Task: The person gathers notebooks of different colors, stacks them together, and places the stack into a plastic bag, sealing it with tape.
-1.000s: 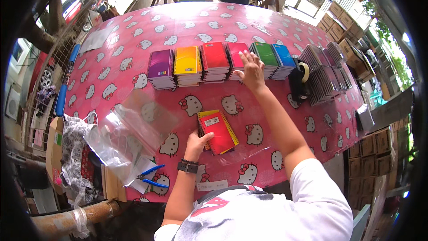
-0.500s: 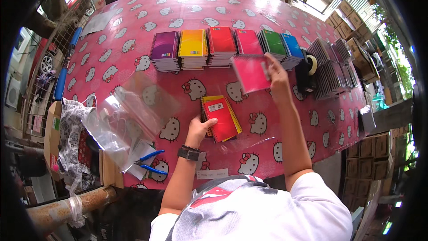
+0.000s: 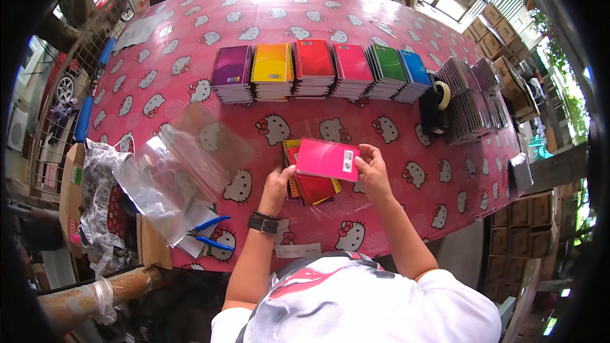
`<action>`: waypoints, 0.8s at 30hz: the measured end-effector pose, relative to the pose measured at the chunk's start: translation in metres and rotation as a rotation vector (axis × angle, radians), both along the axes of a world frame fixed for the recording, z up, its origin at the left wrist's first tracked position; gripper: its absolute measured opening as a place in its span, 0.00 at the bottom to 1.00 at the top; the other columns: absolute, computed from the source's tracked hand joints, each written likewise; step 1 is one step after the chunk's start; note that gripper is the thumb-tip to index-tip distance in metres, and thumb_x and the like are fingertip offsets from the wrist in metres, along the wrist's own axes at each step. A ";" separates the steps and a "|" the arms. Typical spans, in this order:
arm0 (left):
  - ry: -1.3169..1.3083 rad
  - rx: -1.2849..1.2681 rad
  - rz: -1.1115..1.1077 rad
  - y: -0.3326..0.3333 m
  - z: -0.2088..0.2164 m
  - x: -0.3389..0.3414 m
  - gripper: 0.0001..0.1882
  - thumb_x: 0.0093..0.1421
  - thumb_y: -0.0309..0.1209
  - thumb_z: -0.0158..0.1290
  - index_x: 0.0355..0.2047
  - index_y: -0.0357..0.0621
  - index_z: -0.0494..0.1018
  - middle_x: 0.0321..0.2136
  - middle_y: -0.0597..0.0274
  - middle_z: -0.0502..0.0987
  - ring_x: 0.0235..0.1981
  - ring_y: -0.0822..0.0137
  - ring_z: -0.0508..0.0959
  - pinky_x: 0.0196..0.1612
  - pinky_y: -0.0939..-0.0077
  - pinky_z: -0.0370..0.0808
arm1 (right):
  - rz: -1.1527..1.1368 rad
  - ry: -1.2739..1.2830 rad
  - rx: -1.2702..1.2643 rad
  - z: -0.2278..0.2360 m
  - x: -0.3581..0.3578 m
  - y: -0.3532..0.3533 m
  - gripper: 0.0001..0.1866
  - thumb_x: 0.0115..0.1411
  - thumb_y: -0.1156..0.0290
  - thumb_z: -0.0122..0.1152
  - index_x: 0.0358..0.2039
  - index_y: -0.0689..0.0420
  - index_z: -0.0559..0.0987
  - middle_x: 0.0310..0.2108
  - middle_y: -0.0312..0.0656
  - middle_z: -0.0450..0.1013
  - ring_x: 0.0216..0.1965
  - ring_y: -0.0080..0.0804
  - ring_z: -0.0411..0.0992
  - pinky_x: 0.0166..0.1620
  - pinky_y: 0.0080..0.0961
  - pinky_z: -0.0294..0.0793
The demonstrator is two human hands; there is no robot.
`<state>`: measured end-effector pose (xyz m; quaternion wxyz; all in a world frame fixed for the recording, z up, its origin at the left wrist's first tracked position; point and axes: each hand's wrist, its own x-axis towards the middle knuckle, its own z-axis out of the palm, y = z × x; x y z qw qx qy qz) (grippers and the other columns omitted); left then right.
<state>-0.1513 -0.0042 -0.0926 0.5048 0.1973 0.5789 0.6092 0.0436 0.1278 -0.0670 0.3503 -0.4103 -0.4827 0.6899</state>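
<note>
A pink spiral notebook (image 3: 327,157) with a white label at its right end is held turned sideways. My right hand (image 3: 373,171) grips its right end, thumb on top. My left hand (image 3: 277,184) closes at its left corner, its fingers beside the small pile under it. That pile shows a red spiral notebook (image 3: 316,189) and a yellow one (image 3: 289,152), fanned askew; the lower ones are mostly hidden. Beyond my hands stands a row of notebook stacks: purple (image 3: 231,67), yellow (image 3: 272,63), red (image 3: 313,58), pink (image 3: 351,63), green (image 3: 387,65) and blue (image 3: 414,67).
Clear plastic bags (image 3: 197,152) and blue-handled nippers (image 3: 208,232) lie on the left of the pink patterned table cover (image 3: 279,35). On the right are a black tape dispenser (image 3: 434,111) and stacks of dark-edged notebooks (image 3: 467,111). Cartons (image 3: 521,228) stand beyond the right edge.
My right hand has brought the pink notebook from in front of the pink stack down over the small pile, turning it sideways. My left hand has moved slightly left, to the notebook's corner.
</note>
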 end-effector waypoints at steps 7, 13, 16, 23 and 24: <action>0.279 -0.069 0.118 0.004 -0.015 0.005 0.31 0.49 0.52 0.58 0.34 0.31 0.71 0.27 0.55 0.77 0.30 0.68 0.76 0.35 0.72 0.73 | 0.007 -0.074 -0.124 0.017 -0.012 -0.025 0.27 0.55 0.78 0.56 0.53 0.60 0.55 0.39 0.45 0.66 0.34 0.28 0.72 0.27 0.24 0.79; 0.265 -0.064 0.178 0.009 -0.013 0.017 0.28 0.42 0.43 0.67 0.35 0.31 0.70 0.28 0.52 0.78 0.29 0.66 0.79 0.33 0.72 0.76 | 0.361 -0.582 0.344 0.001 -0.002 -0.039 0.20 0.51 0.71 0.64 0.41 0.61 0.67 0.26 0.41 0.70 0.24 0.26 0.70 0.27 0.23 0.70; 0.182 -0.094 0.152 0.007 -0.007 0.018 0.26 0.42 0.37 0.67 0.36 0.32 0.70 0.29 0.54 0.78 0.29 0.68 0.79 0.33 0.73 0.77 | 0.310 -0.552 0.622 0.001 -0.002 0.001 0.16 0.49 0.72 0.64 0.37 0.61 0.71 0.26 0.42 0.71 0.27 0.31 0.71 0.31 0.26 0.70; 0.088 -0.011 0.125 0.011 -0.009 0.016 0.28 0.43 0.36 0.67 0.38 0.31 0.69 0.31 0.53 0.78 0.30 0.69 0.78 0.31 0.74 0.78 | -0.135 -1.057 1.568 0.061 -0.029 0.181 0.17 0.49 0.71 0.62 0.42 0.49 0.75 0.44 0.42 0.67 0.44 0.41 0.67 0.46 0.33 0.69; 0.082 -0.034 0.108 0.011 -0.001 0.018 0.28 0.43 0.35 0.67 0.39 0.31 0.68 0.32 0.54 0.78 0.30 0.69 0.78 0.32 0.74 0.78 | -0.016 -1.162 1.547 0.064 -0.028 0.194 0.17 0.50 0.70 0.62 0.42 0.47 0.76 0.45 0.42 0.66 0.45 0.42 0.66 0.46 0.33 0.69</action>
